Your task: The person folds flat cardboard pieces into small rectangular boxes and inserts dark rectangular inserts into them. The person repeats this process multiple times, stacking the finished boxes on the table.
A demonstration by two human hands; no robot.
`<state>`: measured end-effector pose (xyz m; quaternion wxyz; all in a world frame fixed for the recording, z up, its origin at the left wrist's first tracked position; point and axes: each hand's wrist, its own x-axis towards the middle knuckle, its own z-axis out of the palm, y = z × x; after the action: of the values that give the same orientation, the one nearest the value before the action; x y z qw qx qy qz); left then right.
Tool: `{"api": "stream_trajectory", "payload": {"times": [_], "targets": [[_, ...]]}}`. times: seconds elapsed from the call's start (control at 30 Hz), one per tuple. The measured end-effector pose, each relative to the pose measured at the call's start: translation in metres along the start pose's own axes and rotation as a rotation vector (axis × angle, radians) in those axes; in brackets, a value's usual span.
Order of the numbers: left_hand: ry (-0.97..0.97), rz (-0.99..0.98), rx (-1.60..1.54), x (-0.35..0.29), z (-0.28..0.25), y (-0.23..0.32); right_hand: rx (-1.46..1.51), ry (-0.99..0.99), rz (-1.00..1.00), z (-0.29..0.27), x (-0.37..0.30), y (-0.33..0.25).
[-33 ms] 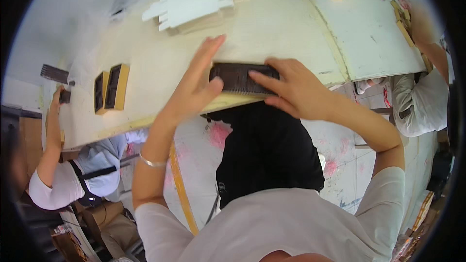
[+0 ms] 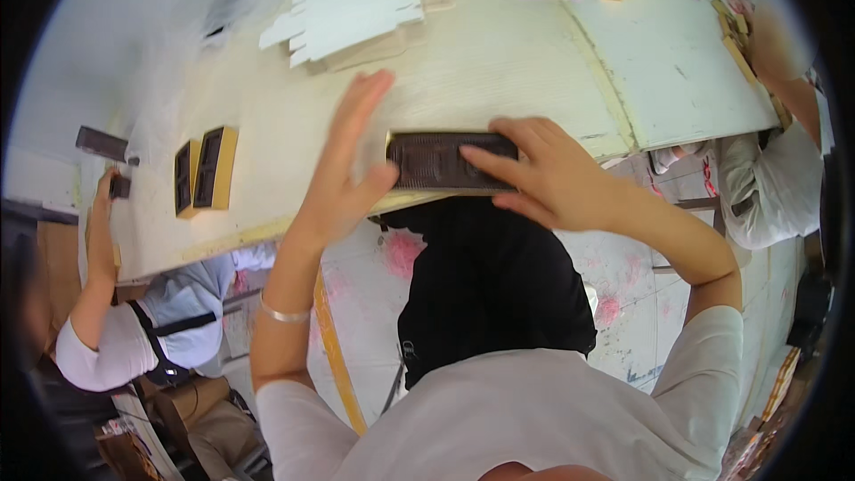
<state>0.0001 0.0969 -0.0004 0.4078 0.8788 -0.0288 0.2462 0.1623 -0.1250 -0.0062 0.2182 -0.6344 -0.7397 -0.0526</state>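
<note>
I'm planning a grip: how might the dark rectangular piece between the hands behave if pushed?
The dark rectangular piece probably won't roll: it's long and lies flat. Its ribbed face may give the right hand some grip. Close to the table's edge, it could tip off if pushed outward.

A long, rectangular dark brown tray (image 2: 432, 162), finely ribbed on top and edged with gold at its far left corner, is set lengthwise along the near edge of the counter (image 2: 499, 62), its right end partly covered by the right hand (image 2: 557, 176).
</note>
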Motion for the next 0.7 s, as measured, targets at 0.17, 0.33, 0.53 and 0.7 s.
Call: {"api": "stream_trajectory", "payload": {"times": [0.17,0.33,0.53,0.7], "targets": [[0.170,0.005,-0.333,-0.037,-0.013,0.063,0.117,-0.100,-0.098,-0.062,-0.063,-0.008],[-0.007,0.284,-0.675,-0.043,-0.011,0.123,-0.195,-0.013,0.181,-0.144,-0.116,0.084],[-0.286,0.570,-1.001,-0.011,-0.004,0.153,-0.969,0.392,0.602,-0.254,-0.075,0.241],[-0.286,0.479,-1.169,-0.029,-0.015,0.170,-0.570,0.337,0.112,-0.162,0.007,0.138]]}}
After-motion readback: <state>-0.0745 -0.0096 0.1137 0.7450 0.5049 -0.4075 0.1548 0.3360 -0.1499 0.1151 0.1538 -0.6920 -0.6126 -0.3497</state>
